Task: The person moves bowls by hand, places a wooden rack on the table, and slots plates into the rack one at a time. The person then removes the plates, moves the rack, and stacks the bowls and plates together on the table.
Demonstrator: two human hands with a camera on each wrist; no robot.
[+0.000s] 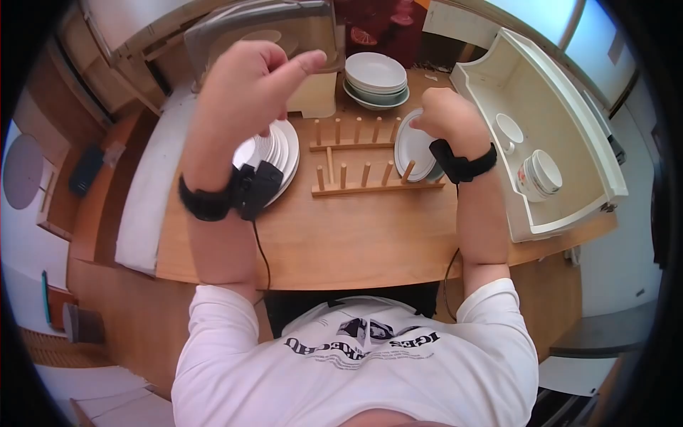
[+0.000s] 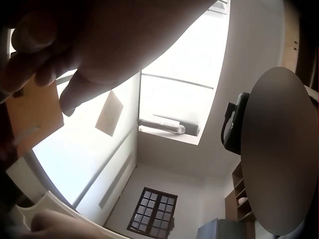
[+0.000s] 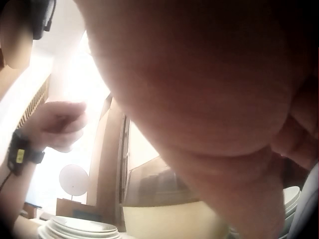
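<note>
My left hand (image 1: 249,92) is raised over a stack of white plates (image 1: 288,153). Its thumb points to the right, its fingers are loosely bent, and it holds nothing. At the right end of the wooden peg rack (image 1: 356,188), my right hand (image 1: 455,121) grips a white plate (image 1: 413,149) by its upper right edge. That plate stands tilted among the pegs; part of it is hidden behind the hand and wrist camera. In the right wrist view, the plate's pale edge (image 3: 308,209) shows below the curled fingers.
Behind the rack stands a stack of bowls (image 1: 376,75). A cream box with a clear lid (image 1: 313,92) is at the back left. To the right lies an open cream cabinet (image 1: 526,220) with a white mug (image 1: 507,132) and stacked patterned cups (image 1: 541,178).
</note>
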